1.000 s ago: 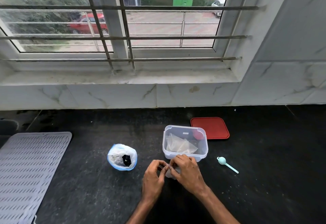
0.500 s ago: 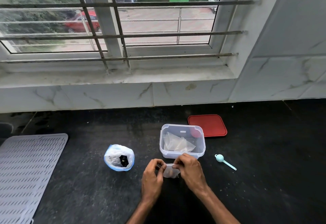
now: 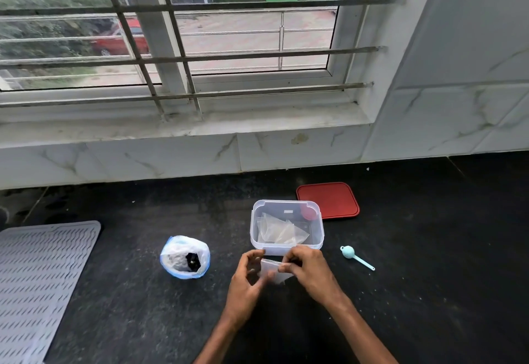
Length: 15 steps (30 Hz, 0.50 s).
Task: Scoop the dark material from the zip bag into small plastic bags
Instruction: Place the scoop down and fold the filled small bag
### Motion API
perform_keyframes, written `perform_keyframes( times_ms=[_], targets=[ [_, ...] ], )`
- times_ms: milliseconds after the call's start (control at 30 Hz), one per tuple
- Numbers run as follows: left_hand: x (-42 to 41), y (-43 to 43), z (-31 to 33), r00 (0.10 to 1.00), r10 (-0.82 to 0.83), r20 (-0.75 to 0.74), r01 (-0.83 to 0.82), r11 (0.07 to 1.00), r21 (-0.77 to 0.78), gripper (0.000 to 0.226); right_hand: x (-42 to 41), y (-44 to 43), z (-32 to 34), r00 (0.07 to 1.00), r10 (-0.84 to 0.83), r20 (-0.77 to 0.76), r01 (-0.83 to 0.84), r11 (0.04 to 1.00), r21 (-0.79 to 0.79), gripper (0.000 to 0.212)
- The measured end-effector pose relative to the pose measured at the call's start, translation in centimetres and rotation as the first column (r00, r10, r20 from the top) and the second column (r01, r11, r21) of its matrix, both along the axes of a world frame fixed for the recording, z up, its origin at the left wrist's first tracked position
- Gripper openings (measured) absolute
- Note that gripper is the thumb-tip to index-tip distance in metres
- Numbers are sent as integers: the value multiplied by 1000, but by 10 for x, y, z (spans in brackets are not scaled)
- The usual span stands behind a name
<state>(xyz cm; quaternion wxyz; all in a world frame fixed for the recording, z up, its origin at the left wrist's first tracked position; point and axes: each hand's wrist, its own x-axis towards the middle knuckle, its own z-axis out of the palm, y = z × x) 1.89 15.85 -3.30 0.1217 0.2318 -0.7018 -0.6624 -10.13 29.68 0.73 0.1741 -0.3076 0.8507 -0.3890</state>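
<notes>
I see my left hand and right hand both pinching one small plastic bag; zip bag left of them, turquoise scoop right, clear container just beyond.

Black stone counter, grey ridged mat, zip bag, clear tub, red lid, teal scoop.

a home kitchen, by the look of it: a black speckled stone surface under marble-look wall tiles, a grey ribbed draining mat at the left, and a barred window facing a street with parked cars.
</notes>
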Motion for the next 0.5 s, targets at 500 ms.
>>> perform_keyframes(
  times_ms=[500],
  targets=[
    [-7, 25, -21, 946, -45, 322, 138, 952, -273, 35, -19, 20, -7, 934, 101, -342, -17, 970, 242, 19]
  ],
)
